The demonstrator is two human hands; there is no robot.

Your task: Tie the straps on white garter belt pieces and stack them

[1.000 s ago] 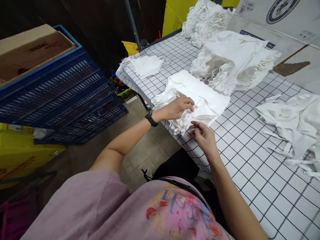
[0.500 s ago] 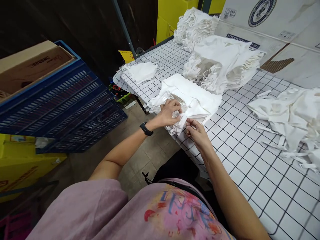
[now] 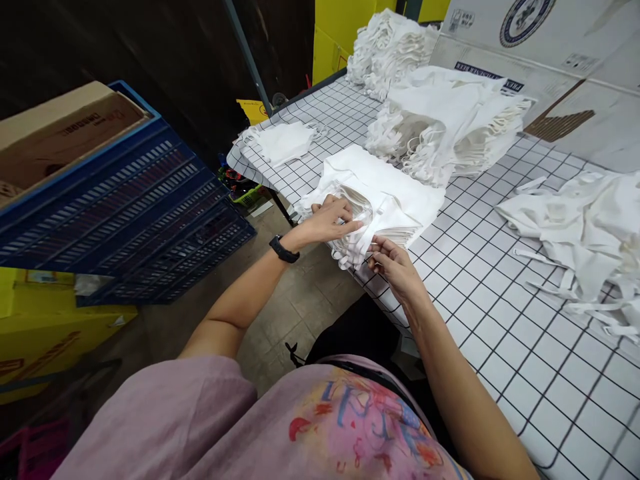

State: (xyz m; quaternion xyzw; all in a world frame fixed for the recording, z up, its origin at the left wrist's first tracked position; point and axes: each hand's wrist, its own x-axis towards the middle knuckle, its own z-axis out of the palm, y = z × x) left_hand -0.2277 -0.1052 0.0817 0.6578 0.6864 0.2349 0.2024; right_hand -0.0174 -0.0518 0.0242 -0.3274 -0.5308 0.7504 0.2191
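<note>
Both hands at the near stack, a loose heap left over

Working at the edge of a table [image 3: 463,263], with both hands on one pile of white cloth. Placed close to the body, the near stack [image 3: 367,170]: spread flat on top, layered evenly along one side, bunched with straps [image 3: 350,257] toward the table's edge.

With the left hand [image 3: 330,220], reaching over the straps, fingers partly curled and loosely apart; impossible to tell whether pinching cloth or only resting on it. With the right hand [image 3: 395,267], poised low beside the strap ends, thumb and fingertips close together; perhaps nipping a strap, but too small to be sure.

Judging by the many layers, well along with the near stack, though less tidy at the straps and so perhaps unfinished there. Already piled as well: a taller middle stack [image 3: 445,100] just behind, and a far stack [image 3: 387,57] beyond that. Not piled, by the look of it: a loose heap [image 3: 590,227] at the right, crumpled, well apart from both hands. Harder to place: a small flat piece [image 3: 285,141] near the far left corner, possibly single, possibly several.
</note>
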